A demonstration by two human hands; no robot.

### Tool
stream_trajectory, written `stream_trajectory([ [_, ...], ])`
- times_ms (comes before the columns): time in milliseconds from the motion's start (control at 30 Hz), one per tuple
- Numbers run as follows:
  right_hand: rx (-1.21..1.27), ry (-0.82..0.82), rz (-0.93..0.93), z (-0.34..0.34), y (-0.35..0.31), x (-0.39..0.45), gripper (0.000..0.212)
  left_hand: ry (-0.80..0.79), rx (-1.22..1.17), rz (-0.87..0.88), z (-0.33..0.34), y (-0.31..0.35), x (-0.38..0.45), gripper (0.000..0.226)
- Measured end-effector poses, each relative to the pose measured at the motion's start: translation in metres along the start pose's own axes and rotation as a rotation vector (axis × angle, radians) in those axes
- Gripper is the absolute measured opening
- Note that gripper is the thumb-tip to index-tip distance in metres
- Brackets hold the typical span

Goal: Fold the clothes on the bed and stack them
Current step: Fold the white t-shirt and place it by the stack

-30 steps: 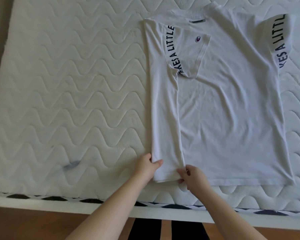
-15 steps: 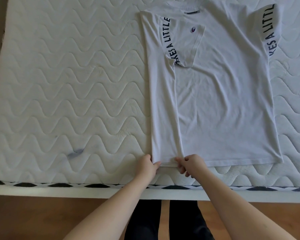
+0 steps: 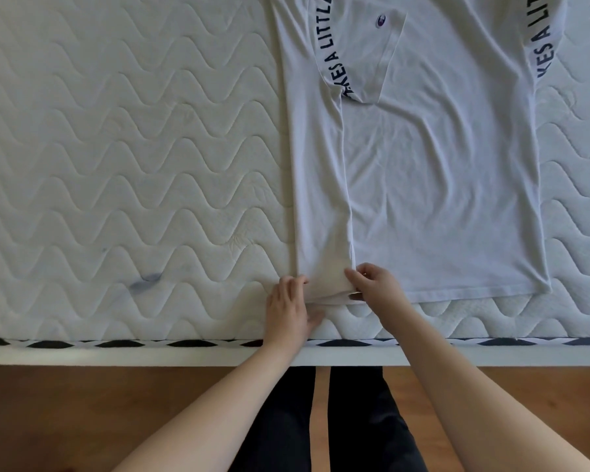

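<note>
- White T-shirt lies flat on the quilted mattress of the bed, right of centre, with its hem along the near edge and its collar end running out of view at the far side.
- Left side panel of the shirt is folded inward over the body; I see its sleeve turned across the chest, showing black lettering and a small logo.
- Right sleeve is not folded in and lies at the far right, with matching lettering.
- Left hand rests at the near left corner of the folded panel, fingertips touching the cloth edge, fingers fairly straight, thumb on the mattress.
- Right hand pinches the hem at the inner edge of the fold, fingers curled on the fabric.
- Dark stain marks the mattress to the near left, well apart from the shirt.
- Wooden floor and dark trouser legs show below the bed edge.
</note>
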State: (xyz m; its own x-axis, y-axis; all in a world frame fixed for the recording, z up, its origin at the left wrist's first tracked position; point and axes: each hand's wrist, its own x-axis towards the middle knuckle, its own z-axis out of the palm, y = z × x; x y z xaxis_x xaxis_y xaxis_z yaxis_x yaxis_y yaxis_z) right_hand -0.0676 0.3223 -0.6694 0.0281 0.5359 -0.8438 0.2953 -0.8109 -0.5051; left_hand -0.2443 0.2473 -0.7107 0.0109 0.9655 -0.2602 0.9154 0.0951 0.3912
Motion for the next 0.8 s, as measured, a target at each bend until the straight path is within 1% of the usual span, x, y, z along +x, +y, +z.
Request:
stream_trajectory([
  [33,0.163,-0.041,0.031,0.001,-0.001,-0.003,0.025,0.004,0.007,-0.027,0.001,0.003,0.001,0.078],
  [100,0.349,-0.114,0.077,0.002,0.000,-0.007,0.025,0.008,0.012,-0.075,0.005,0.009,0.005,0.075],
  [167,0.413,-0.148,0.093,0.002,0.004,-0.010,0.026,0.009,-0.016,-0.123,0.007,0.015,0.008,0.065],
  [267,0.391,-0.095,0.091,-0.004,0.009,-0.008,0.023,0.066,-0.073,-0.152,0.006,0.014,0.008,0.055],
  [367,0.169,0.007,0.037,-0.009,0.016,-0.003,0.017,0.068,-0.092,-0.131,0.005,0.005,0.007,0.047],
  [500,-0.109,0.074,0.016,-0.008,0.022,0.005,0.019,-0.016,-0.006,-0.050,0.005,0.002,0.002,0.044],
  [633,-0.391,0.057,0.014,-0.006,0.018,0.010,0.023,-0.091,0.120,-0.007,0.004,0.002,0.004,0.038],
  [767,-0.763,-0.077,0.090,-0.014,0.001,0.018,0.032,-0.126,0.208,0.034,0.003,0.000,0.007,0.039],
  [800,-0.809,-0.051,0.084,-0.017,-0.005,0.020,0.035,-0.124,0.237,0.063,0.003,-0.002,0.007,0.040],
])
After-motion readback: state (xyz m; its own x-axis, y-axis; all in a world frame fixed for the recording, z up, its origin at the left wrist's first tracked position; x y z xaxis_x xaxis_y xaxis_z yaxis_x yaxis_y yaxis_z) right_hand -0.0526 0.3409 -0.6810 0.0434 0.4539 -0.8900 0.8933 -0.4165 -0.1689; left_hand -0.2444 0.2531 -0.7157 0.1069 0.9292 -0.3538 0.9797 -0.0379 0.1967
